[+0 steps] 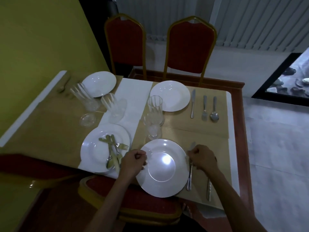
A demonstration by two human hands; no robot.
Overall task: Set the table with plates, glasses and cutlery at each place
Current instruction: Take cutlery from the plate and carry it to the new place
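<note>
Left grip: the left hand (133,160) is closed in a pinch on the left rim of the near plate (162,180), fingers curled. Right grip: the right hand (203,158) is curled at the right rim of the same plate, above a knife (190,174); whether it holds rim, knife or neither cannot be determined. The near plate lies flat on the table (240,148), at its near edge. Just right of the plate: the knife, then a second cutlery piece (208,190), partly hidden by the forearm. Just beyond the plate: a glass (153,126). Left of the plate: a second plate (93,148) carrying loose cutlery (113,151). Well beyond the plate: a third plate (169,96) with knife, fork and spoon on its right
</note>
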